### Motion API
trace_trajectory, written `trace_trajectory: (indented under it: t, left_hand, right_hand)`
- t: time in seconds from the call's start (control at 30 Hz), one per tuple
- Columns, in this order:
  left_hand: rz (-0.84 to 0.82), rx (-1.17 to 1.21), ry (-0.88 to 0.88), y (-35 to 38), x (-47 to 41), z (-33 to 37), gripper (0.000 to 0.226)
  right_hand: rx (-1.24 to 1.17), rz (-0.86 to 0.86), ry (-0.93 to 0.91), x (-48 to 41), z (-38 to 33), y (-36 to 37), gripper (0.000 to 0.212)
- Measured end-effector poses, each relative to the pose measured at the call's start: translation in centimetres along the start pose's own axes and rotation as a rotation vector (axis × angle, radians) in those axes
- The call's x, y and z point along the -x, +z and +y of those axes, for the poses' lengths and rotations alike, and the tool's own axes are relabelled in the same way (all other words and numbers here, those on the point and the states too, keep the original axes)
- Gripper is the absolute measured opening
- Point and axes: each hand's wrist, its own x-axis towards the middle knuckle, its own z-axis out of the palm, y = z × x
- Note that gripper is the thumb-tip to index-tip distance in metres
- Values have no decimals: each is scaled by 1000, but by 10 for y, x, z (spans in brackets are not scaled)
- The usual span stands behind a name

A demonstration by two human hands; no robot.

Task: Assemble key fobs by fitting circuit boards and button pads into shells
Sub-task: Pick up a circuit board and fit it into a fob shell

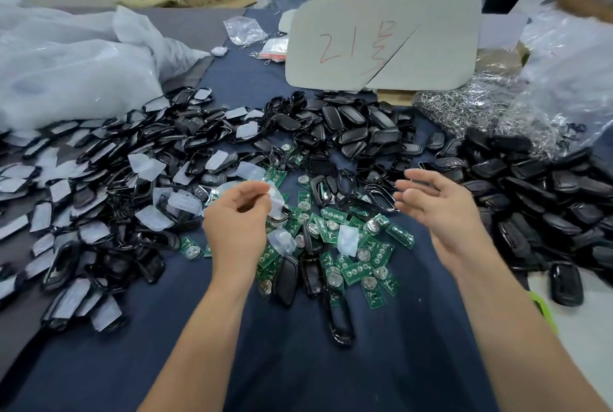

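While my left grip (236, 222) hangs over the middle of the counter (282, 362), its fingers curl in, and thumb and forefinger pinch a thin translucent white piece (277, 204). I cannot tell whether it is a button pad or a bit of film. My right grip (434, 201) hovers at 3 o'clock from the left one, well apart from it. Its palm is turned inward and its fingers are loose and spread, holding nothing.

Between and below my two grips, toward 5 o'clock from the left one, lies a scatter of green circuit boards (356, 269), most with a round silver cell on them. A few more white pieces (347, 239) lie loose among them. A long black shell (340, 322) lies at 6 o'clock of that scatter, on the dark blue cloth.

Heaps of black shells ring the boards. At 9 o'clock is a broad heap with white film on many of them (99, 179), at 12 o'clock a glossy heap (351, 133), and at 3 o'clock another heap (537, 202).

At 2 o'clock a clear bag of metal key rings (477, 106) spills open. At 12 o'clock, behind the shells, a pale card (431, 47) with red writing stands tilted, and at 10 o'clock big white plastic bags (66, 63) lie bunched
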Motion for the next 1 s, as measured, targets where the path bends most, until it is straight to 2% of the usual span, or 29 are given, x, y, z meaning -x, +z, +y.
trace_trajectory:
  t: [0.07,0.17,0.33,0.47,0.57,0.67,0.77,0.87,1.0]
  left_hand:
    - [-1,-77,19,3,-6,-1,30]
    - [-42,-204,76,11,-14,0,28]
    - [-186,-415,194,29,-39,1,31]
    - [-316,-663,248,44,-66,-5,38]
    - [-373,-762,268,47,-76,-16,40]
    - [-335,-743,293,47,-78,-22,39]
    - [-262,-682,330,45,-75,-24,33]
    - [-180,-598,380,42,-69,-23,29]
    - [-127,-553,510,41,-61,-18,26]
  right_hand:
    - [186,58,-63,-9,4,13,36]
    - [644,56,-217,-29,4,35,35]
    - [1047,-126,-333,-83,-2,79,58]
    - [1347,-235,-406,-120,-10,105,67]
    - [1325,-167,-436,-130,-11,111,61]
    - [1245,-50,-505,-123,-11,111,42]
    - [1128,46,-550,-107,-8,107,33]
    - [1067,-2,-462,-90,-6,104,31]
    - [1262,-51,-506,-71,2,104,22]
